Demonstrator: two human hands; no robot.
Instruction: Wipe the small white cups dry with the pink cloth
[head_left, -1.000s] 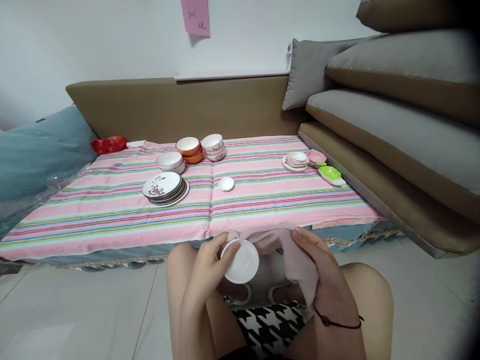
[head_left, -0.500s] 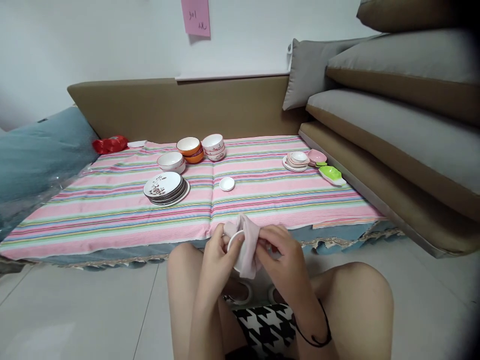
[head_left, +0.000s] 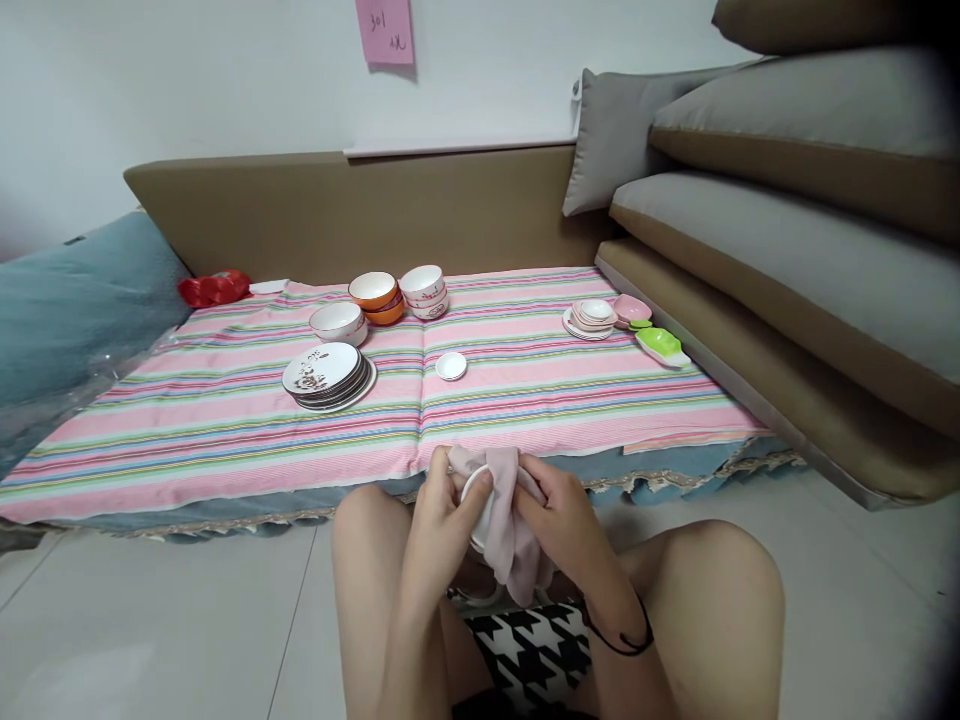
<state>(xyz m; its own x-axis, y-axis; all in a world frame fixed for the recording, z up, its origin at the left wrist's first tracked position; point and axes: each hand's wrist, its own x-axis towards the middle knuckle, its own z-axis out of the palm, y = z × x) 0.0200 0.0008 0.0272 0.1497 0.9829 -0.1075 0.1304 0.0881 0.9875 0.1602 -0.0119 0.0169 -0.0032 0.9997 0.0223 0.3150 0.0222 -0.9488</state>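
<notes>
Above my knees, my left hand (head_left: 448,508) grips a small white dish (head_left: 478,492) by its edge, thumb lying on its inner face. A pale pink cloth (head_left: 513,530) is draped over the dish's right side and hangs below it. My right hand (head_left: 559,505) pinches the cloth against the dish, its fingers partly hidden by the fabric. The cloth covers much of the dish. Straight ahead on the striped sheet sits another small white dish (head_left: 451,366), perhaps more than one nested.
Left of centre stand a stack of patterned plates (head_left: 330,378), white bowls (head_left: 337,323), orange bowls (head_left: 375,296) and red-patterned bowls (head_left: 425,290). To the right are small stacked dishes (head_left: 590,318), a pink bowl (head_left: 632,310) and a green leaf-shaped dish (head_left: 661,345). Cushions (head_left: 795,230) pile up at the right.
The cloth has shifted over the dish and now hangs lower, bunched under my right hand. My right hand has moved slightly around the dish's right side; my left hand keeps its grip.
</notes>
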